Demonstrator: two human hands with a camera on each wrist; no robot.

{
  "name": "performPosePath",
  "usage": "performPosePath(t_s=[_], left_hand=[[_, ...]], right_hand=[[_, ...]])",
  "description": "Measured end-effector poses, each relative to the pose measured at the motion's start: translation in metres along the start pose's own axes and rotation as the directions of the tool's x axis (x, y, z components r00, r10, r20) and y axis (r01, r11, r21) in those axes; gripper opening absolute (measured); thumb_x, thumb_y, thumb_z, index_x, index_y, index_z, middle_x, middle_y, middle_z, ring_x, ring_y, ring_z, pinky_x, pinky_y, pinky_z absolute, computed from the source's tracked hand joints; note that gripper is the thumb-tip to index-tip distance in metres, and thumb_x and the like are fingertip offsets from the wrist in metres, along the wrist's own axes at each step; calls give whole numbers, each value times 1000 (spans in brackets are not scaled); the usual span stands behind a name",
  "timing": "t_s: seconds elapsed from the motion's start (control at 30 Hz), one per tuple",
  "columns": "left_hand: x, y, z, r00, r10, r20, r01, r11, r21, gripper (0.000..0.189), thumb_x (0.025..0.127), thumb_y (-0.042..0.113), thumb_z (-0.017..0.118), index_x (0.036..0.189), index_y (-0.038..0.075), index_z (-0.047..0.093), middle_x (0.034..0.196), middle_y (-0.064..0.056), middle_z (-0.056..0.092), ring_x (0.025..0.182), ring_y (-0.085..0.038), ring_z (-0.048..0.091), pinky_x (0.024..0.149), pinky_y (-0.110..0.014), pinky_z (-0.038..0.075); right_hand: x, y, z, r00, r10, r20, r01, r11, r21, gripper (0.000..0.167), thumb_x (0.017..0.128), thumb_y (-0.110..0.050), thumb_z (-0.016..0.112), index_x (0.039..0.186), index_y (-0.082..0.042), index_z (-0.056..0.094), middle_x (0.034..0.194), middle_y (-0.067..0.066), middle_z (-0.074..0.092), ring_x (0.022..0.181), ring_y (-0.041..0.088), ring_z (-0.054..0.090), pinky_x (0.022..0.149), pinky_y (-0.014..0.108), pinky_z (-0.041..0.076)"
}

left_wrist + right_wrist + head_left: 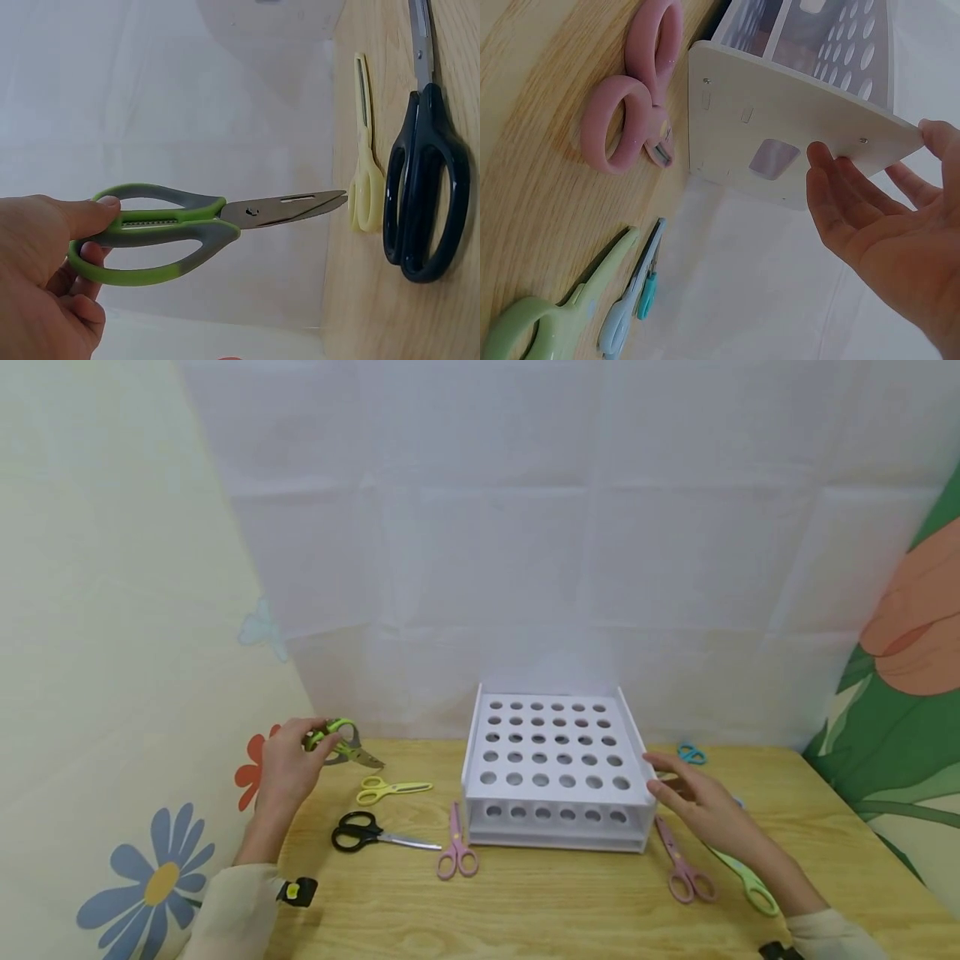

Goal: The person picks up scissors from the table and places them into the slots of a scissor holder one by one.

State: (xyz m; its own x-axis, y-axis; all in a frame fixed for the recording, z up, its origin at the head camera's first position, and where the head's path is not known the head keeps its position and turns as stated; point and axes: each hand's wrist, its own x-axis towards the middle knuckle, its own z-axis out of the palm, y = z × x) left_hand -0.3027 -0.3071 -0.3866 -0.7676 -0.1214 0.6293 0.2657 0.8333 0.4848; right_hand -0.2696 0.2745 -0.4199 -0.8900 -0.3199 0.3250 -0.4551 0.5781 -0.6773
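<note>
Green-and-grey loop-handled metal scissors [354,748] are pointing toward four o'clock, probably light, stiff, left hand [288,764] pinching the handles [139,277], best spot tbh.

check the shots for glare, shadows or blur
Head view: soft, even light, a bright glint on the black scissors, fine detail slightly soft; left wrist view: turned sideways, the held scissors reasonably sharp; right wrist view: also sideways, a dark shadow beside the pale green scissors.

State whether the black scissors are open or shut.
The black scissors are shut: handles together and blades overlapping in the left wrist view.
</note>
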Motion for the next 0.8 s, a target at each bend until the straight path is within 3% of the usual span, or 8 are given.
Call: performPosePath(t_s=[0.3,0.57,0.8], left_hand=[[2,7,1,1000,-3,-28,3,1000,-29,29,99,14,69,120,-5,68,109,-20,62,90,-32,59,69,-36,50],[1,11,2,999,34,-27,-35,999,-31,26,101,13,65,120,-5,66,109,-18,59,88,-29,57,66,-33,47],[-1,19,0,998,49,-39,-51,998,-46,25,101,12,66,119,-5,66,109,-18,59,92,-31,57,71,-40,46]], right_hand=[[0,1,1,1000,2,1,-2,1000,6,50,108,-32,53,151,-9,46,142,20,53,112,36,65,89,55,52],[2,1,1,1000,-10,0,10,1000,0,49,107,-31,54,151,-9,46,142,18,54,111,33,65,87,45,53],[2,2,1,1000,-13,3,13,1000,3,49,107,-31,54,151,-9,46,141,17,55,109,31,66,86,45,53]])
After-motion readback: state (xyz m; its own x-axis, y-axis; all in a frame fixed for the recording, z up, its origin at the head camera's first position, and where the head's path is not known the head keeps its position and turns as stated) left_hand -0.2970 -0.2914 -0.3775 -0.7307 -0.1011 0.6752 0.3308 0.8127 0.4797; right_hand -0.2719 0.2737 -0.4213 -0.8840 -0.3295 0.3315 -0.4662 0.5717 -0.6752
